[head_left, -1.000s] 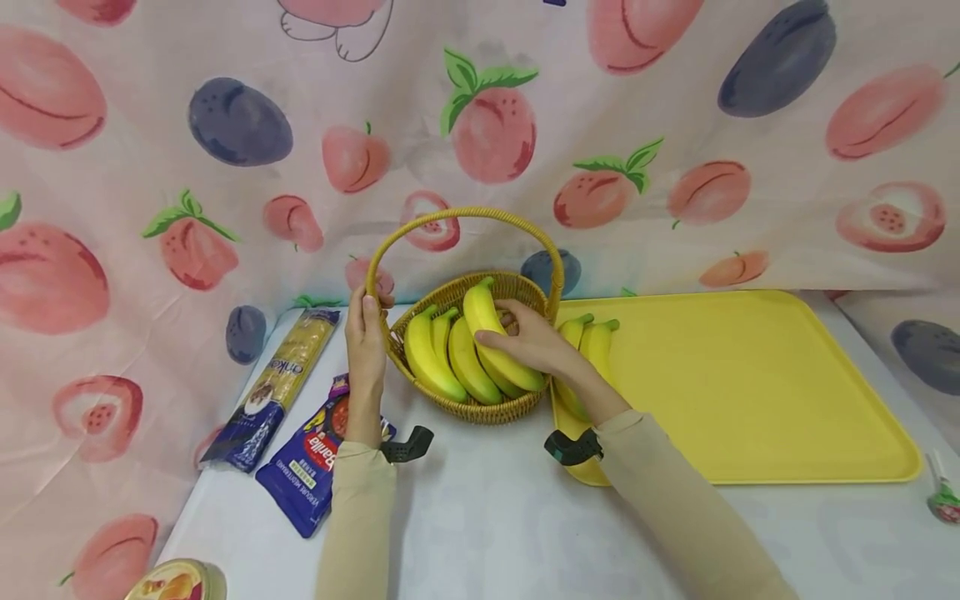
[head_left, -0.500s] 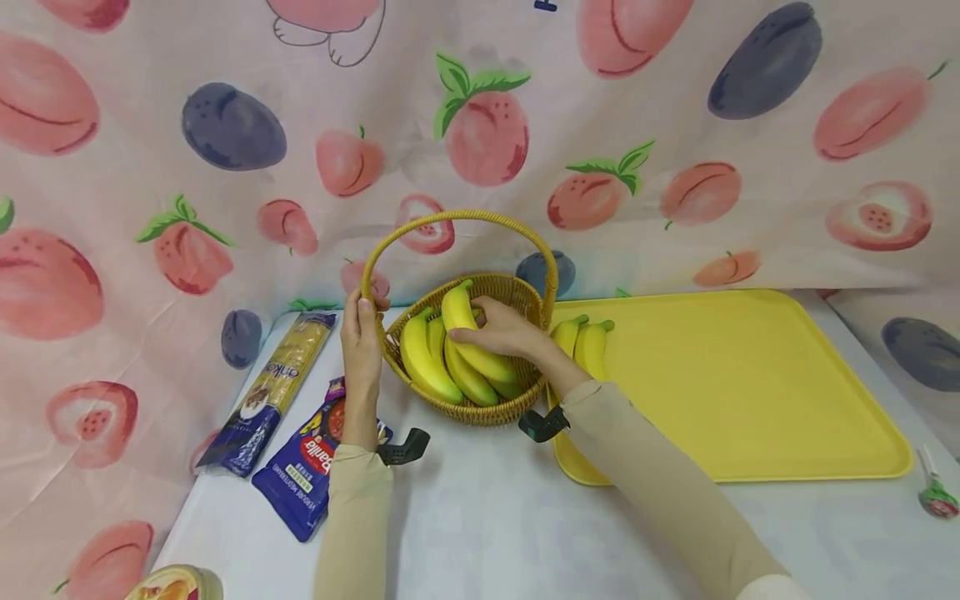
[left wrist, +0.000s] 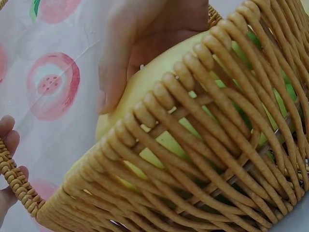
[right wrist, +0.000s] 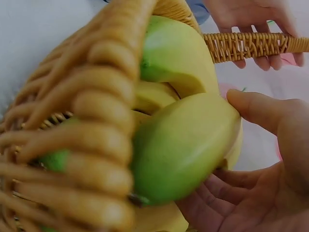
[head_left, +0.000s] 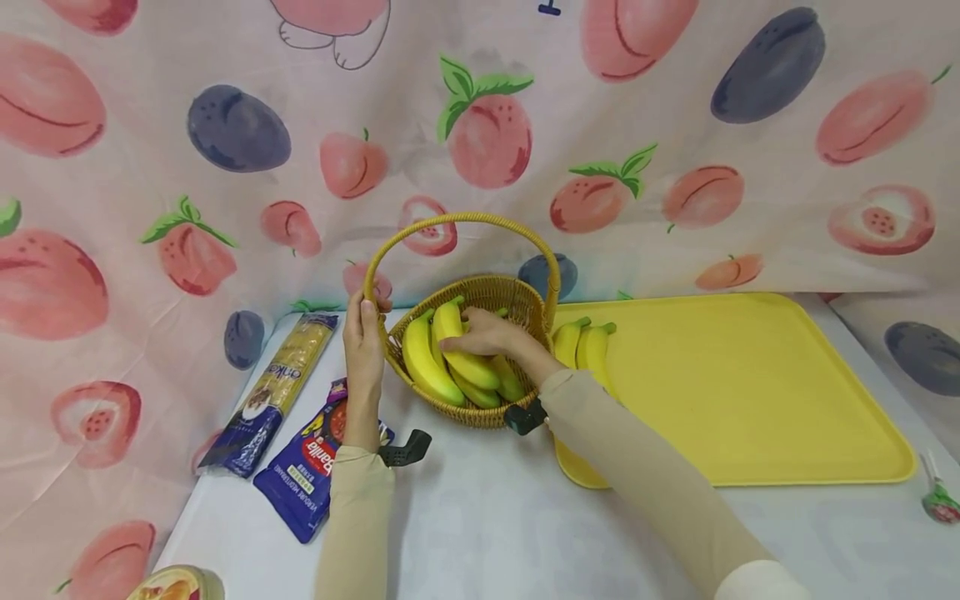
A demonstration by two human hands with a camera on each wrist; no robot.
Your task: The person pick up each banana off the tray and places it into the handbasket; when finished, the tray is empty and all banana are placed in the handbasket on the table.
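Note:
A wicker basket [head_left: 517,292] with a tall arched handle [head_left: 471,217] holds several yellow bananas with greenish ends. My left hand [head_left: 364,342] grips the handle low on its left side; its fingers come round the woven strip in the right wrist view. Inside the basket, my right hand [head_left: 491,333] pinches the top banana [head_left: 468,367], thumb on one side and fingers on the other. That banana [right wrist: 188,145] lies over others, close to the rim [right wrist: 104,145]. At the left of the pile rests another banana [head_left: 427,362]. The right hand's fingers are partly hidden in the head view.
Right of the basket, a yellow tray [head_left: 735,392] bears more bananas [head_left: 595,350] at its left edge. On the left lie a pasta packet [head_left: 273,392] and a blue Barilla pouch [head_left: 303,471]. A round tub [head_left: 176,582] stands front left, a lollipop [head_left: 940,500] far right.
My right hand has moved left with the banana, then lower onto the pile. A banana behind its fingers now shows at the right. The left hand keeps its hold on the handle.

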